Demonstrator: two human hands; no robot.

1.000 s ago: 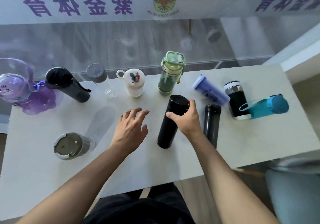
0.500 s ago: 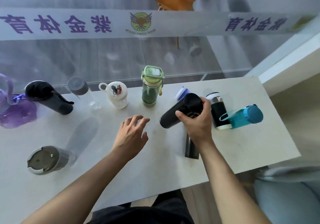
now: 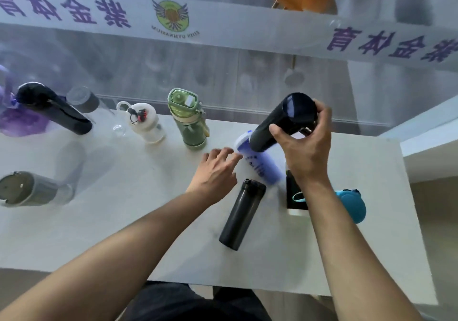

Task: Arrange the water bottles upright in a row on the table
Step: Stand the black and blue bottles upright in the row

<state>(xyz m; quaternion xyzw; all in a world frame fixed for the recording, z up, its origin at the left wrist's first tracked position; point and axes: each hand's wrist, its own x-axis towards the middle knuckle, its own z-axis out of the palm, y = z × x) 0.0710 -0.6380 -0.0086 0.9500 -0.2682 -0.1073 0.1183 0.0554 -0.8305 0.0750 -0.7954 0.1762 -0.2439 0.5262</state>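
Lifted the black flask (image 3: 282, 122) higher, right hand (image 3: 306, 149) wrapped tight, heading for the row; left hand (image 3: 215, 172) open, empty, reaching for the purple bottle (image 3: 260, 167)

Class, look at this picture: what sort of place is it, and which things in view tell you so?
Probably a sports club or gym office. A glass wall carries a frosted band with mirrored Chinese lettering and a winged logo, and a plain white table stands against it with drinking bottles.

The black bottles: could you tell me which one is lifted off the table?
The black flask gripped in the right hand; the other flask lies flat on the table.
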